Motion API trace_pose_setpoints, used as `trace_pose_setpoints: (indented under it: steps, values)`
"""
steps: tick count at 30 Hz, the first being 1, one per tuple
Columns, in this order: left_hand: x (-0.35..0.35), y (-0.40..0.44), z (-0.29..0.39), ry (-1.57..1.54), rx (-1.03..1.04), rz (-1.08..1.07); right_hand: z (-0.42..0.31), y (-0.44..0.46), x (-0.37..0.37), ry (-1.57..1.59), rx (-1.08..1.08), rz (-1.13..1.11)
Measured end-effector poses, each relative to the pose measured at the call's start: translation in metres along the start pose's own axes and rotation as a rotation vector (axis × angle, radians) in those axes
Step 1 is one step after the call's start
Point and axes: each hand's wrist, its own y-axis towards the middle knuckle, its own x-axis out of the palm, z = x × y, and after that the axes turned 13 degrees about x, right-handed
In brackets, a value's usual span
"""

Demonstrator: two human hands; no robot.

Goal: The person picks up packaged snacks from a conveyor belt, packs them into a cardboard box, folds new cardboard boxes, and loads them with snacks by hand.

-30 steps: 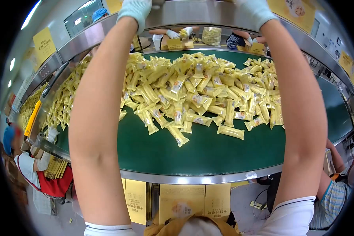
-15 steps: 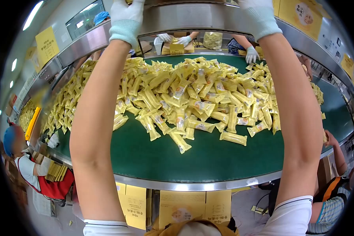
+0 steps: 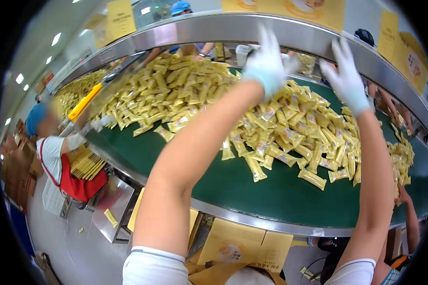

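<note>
My left hand (image 3: 267, 64), in a white glove with a pale blue cuff, is raised in front of the metal overhead shelf (image 3: 199, 29). It is smeared by motion, but its fingers look stretched out with nothing in them. My right hand (image 3: 345, 78), gloved alike, is up near the same shelf, fingers apart and empty. Whether either hand touches the metal, I cannot tell. Below them a heap of yellow wrapped snack packets (image 3: 295, 126) lies on the green conveyor belt (image 3: 266, 204).
Yellow printed cartons (image 3: 316, 12) stand on the shelf, and another carton (image 3: 233, 240) is below the belt's near rim. A person in a red apron (image 3: 83, 183) works at the left beside a yellow-handled bar (image 3: 84, 102). Other people's arms (image 3: 390, 107) reach in at the right.
My hands have come down from the overhead shelf and closer together. The view has swung left, bringing more of the person in the red apron and the left-hand packets into sight.
</note>
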Motion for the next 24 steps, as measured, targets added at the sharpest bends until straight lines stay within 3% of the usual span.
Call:
trace_pose_setpoints:
  steps: [1,3,4,5,6,7,8,10,12,14,15,16,18,22,24]
  values:
    - [0.019,-0.046,-0.001,-0.09,0.122,-0.197,-0.018,-0.036,-0.016,0.177,0.092,-0.211]
    - [-0.036,-0.128,0.039,-0.463,0.095,-1.07,-0.012,-0.136,-0.036,0.39,0.232,-0.752]
    - [-0.042,-0.169,0.049,-0.505,0.359,-1.418,-0.02,-0.177,-0.065,0.371,0.14,-1.068]
    - [-0.028,-0.243,0.041,-0.576,0.423,-1.653,-0.028,-0.219,-0.095,0.344,0.043,-1.382]
    - [-0.056,-0.273,0.05,-0.642,0.417,-1.95,-0.009,-0.285,-0.104,0.407,-0.047,-1.404]
    - [-0.07,-0.305,0.056,-0.598,0.13,-2.11,-0.021,-0.314,-0.119,0.346,0.318,-1.799]
    - [-0.061,-0.36,0.05,-0.658,-0.04,-2.103,-0.033,-0.343,-0.134,0.138,0.709,-2.072]
    - [-0.066,-0.421,0.05,-0.558,-0.29,-1.723,0.004,-0.468,-0.137,0.22,0.633,-1.86]
    - [-0.057,-0.491,0.063,-0.319,-0.572,-1.266,-0.021,-0.527,-0.139,0.273,0.954,-1.442]
    - [-0.039,-0.515,0.083,-0.338,-0.773,-1.09,-0.05,-0.586,-0.116,0.17,1.155,-1.007]
    - [-0.01,-0.547,0.088,-0.404,-0.87,-0.95,-0.054,-0.603,-0.098,0.692,1.449,-0.977]
    - [0.005,-0.564,0.093,-0.47,-0.96,-0.81,-0.064,-0.609,-0.088,0.637,1.479,-0.911]
    - [0.0,-0.555,0.097,-0.496,-0.981,-0.805,-0.093,-0.608,-0.078,0.518,1.539,-0.773]
    - [-0.02,-0.542,0.099,-0.57,-1.001,-0.632,-0.126,-0.539,-0.123,1.039,1.758,-0.748]
    - [-0.04,-0.533,0.105,-0.652,-1.004,-0.508,-0.117,-0.558,-0.132,1.054,1.587,-0.7]
